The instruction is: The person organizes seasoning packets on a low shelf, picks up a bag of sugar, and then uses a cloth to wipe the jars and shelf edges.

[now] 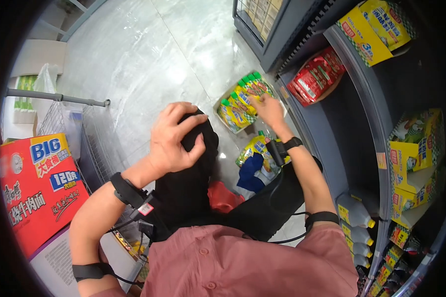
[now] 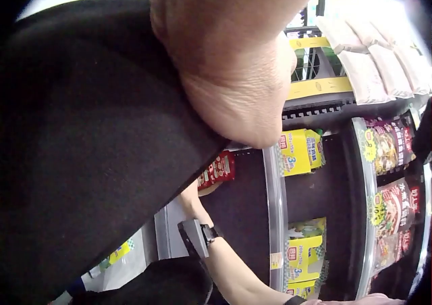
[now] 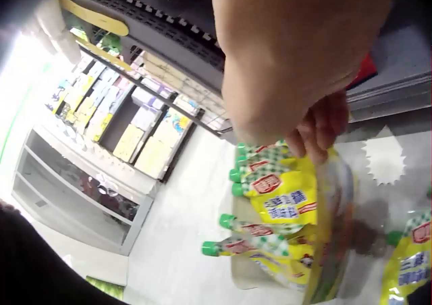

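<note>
My right hand (image 1: 271, 110) reaches down to an open carton (image 1: 236, 131) on the floor, packed with yellow-and-green pouches (image 3: 290, 204) with green caps. In the right wrist view its fingers (image 3: 322, 131) curl at the upper end of one yellow pouch; the thumb is hidden there. My left hand (image 1: 176, 136) rests on my black-trousered knee (image 1: 201, 129), fingers bent loosely over it and holding nothing. Between my legs and the carton lie more yellow pouches (image 1: 256, 147), with a dark blue and white item (image 1: 251, 173) beside them.
Shelving (image 1: 327, 143) rises close on my right, with red packs (image 1: 316, 76), yellow display boxes (image 1: 404, 168) and yellow-capped bottles (image 1: 354, 210). To my left are a wire cart (image 1: 96, 153) and a red noodle carton (image 1: 39, 188). A red item (image 1: 224, 196) lies between my legs.
</note>
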Demonstrator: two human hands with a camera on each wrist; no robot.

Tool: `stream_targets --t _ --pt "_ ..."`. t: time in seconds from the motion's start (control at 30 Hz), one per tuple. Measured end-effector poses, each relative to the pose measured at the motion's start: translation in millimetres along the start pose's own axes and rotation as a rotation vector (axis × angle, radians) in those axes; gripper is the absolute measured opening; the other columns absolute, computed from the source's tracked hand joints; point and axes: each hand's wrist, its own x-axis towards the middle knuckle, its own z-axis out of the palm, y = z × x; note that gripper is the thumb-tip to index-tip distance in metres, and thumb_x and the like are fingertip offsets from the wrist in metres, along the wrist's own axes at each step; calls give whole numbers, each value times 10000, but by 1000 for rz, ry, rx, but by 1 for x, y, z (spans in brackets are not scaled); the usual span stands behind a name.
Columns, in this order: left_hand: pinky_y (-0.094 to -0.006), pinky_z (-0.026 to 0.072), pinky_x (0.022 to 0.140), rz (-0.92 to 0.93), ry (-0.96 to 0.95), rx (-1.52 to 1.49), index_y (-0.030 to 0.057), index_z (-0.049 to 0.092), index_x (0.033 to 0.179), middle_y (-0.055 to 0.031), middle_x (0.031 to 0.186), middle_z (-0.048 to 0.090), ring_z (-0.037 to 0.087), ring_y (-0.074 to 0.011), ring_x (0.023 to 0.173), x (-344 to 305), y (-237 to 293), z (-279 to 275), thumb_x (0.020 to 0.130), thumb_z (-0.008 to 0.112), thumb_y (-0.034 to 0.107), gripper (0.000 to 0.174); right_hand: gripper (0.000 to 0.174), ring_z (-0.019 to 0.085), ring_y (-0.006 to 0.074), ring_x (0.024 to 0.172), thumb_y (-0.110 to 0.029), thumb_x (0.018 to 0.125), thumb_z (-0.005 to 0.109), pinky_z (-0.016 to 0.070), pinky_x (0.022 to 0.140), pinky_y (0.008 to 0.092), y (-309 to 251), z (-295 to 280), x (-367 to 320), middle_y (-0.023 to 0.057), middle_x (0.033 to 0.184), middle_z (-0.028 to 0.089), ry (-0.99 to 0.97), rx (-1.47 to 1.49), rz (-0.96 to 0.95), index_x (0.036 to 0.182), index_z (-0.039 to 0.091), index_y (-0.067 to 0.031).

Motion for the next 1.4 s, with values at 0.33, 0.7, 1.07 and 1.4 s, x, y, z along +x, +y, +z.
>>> stream_targets --t 0.33,0.7,1.07,1.4 --pt "-381 476 761 -12 21 35 52 647 887 -118 935 569 560 -301 921 4 -7 6 578 615 95 314 407 627 322 887 -267 625 752 487 837 385 194 78 -32 193 967 642 -724 -394 246 945 666 -32" --pt "-373 483 758 -20 10 34 53 656 885 -127 932 573 570 -309 904 4 -14 2 572 603 102 321 924 475 312 1158 -324 534 848 404 971 360 224 90 -93 177 1231 491 -369 -260 551 1271 395 1" --pt "-387 481 769 8 8 43 60 653 893 -127 948 569 567 -310 915 5 -12 3 577 605 116 324 180 562 250 949 -137 753 681 444 850 326 225 145 -84 131 1075 526 -192 322 341 867 659 1" --pt "-391 474 759 8 19 67 66 650 897 -119 956 570 564 -304 909 1 -10 1 585 608 112 319 853 599 273 1009 -284 537 862 469 863 319 177 107 -66 225 1115 592 -603 114 448 1208 485 85"
